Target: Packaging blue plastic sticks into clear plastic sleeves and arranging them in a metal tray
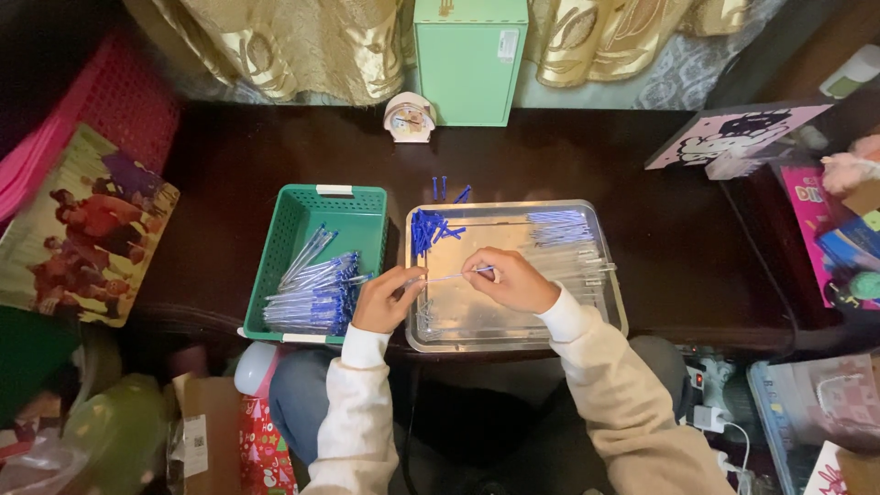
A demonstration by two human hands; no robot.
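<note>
Head view: dark bench (642, 229) carrying a steel tray (513, 321) and, just to its left, a green basket (302, 220). Left hand (385, 301) and right hand (509, 280), both over the tray, grips pinched shut on either end of one thin pen refill (449, 277) held level between them. Tray contents: blue pen caps (429, 229) heaped at its far left corner, further refills (557, 225), clear barrels (582, 266). Basket contents: assembled blue pens (312, 293). Small clock (410, 119) at the bench's far edge
</note>
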